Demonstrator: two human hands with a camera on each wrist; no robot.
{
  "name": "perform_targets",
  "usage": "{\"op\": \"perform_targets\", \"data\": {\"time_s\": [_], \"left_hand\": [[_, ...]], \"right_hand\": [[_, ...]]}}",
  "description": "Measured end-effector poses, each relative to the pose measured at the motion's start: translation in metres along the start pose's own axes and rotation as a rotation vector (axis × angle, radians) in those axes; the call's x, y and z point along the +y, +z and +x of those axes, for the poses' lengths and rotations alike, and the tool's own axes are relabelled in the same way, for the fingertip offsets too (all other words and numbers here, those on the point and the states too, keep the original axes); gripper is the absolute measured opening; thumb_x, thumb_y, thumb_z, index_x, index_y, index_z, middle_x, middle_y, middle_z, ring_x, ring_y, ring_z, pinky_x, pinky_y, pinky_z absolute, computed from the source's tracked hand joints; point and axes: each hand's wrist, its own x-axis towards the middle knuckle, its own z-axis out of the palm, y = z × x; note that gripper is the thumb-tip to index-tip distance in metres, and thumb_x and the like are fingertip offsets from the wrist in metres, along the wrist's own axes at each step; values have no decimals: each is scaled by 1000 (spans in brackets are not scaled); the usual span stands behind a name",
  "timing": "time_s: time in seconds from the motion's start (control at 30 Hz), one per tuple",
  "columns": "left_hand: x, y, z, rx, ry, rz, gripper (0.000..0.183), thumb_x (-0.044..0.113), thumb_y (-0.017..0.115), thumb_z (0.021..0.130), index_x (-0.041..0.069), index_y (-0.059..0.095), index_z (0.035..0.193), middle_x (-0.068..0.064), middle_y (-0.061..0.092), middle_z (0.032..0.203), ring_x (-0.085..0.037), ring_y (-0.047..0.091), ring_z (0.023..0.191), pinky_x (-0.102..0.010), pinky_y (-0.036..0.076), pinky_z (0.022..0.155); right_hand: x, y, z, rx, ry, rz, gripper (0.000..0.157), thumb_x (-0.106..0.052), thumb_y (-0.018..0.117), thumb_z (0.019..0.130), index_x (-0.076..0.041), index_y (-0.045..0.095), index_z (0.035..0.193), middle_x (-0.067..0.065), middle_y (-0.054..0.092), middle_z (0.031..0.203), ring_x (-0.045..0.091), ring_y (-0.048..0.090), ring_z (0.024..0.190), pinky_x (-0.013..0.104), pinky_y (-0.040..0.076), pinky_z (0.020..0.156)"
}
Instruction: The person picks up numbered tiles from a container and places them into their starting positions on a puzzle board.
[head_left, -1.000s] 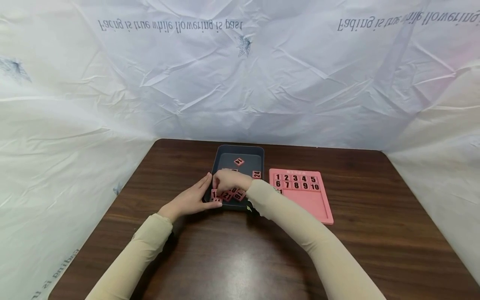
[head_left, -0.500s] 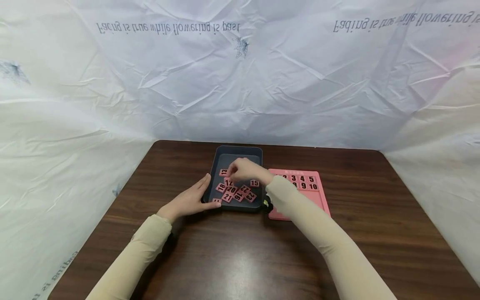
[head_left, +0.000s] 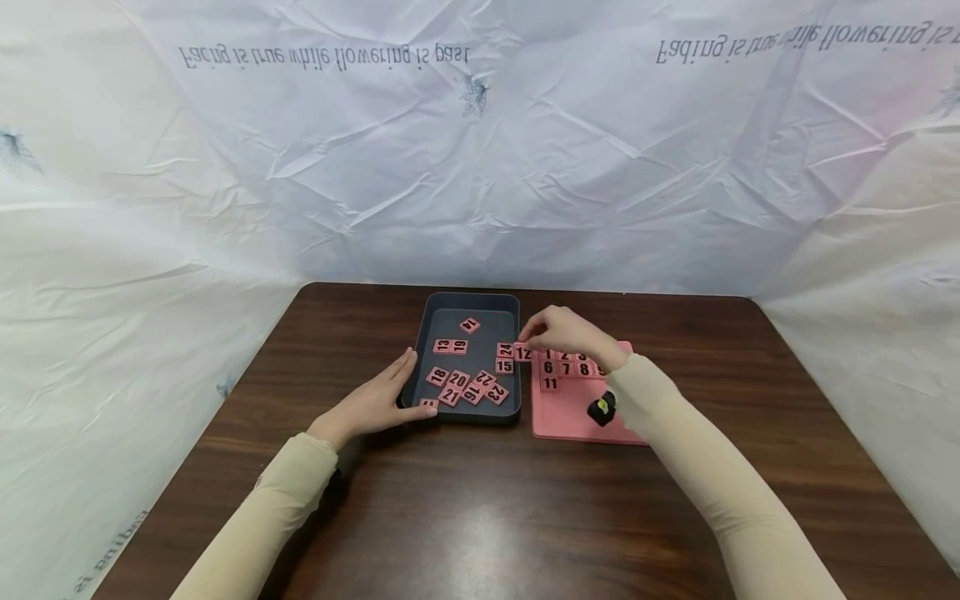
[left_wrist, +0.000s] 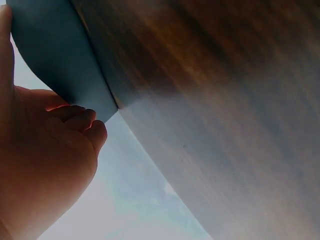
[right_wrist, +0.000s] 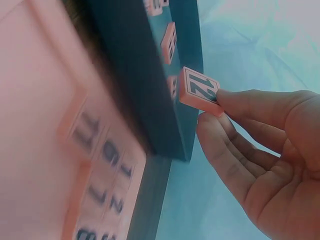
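Tile 12 [right_wrist: 200, 90] is pinched between thumb and fingers of our right hand [head_left: 564, 328], raised near the right rim of the tray [head_left: 493, 320] and the left edge of the board [head_left: 561, 412]. Our left hand [head_left: 367, 407], thumb spread wide from the fingers, touches the tray's left side. We note a narrow strip of table [head_left: 450, 500] between tray and board; bare board runs from tile 11 [head_left: 551, 383] to the near edge.

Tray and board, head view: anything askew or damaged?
Loose tiles in the dark tray lie at mixed angles, tile 14 diagonal, unlike the placed tiles, straight on the pink board. No damage or spill visible.
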Motion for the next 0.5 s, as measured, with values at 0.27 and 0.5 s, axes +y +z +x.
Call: {"op": "perform_targets", "data": {"time_s": [0.27,0.5], "left_hand": [[0,0,0,-7,6,-8,119,79,60,82,11,6,163,-9,5,169,-33,19,152,-55,30,115],[1,0,1,-16,-7,-13,120,80,60,81,13,5,164,-8,4,169,-32,19,152,-55,30,115]], "right_hand": [[34,-5,-28,2,64,-9,19,-11,64,99,-4,74,113,8,73,102,33,65,83,35,50,67],[50,-3,-43,-36,62,-20,17,-8,65,98,-3,76,109,7,73,105,23,64,87,34,48,72]]}}
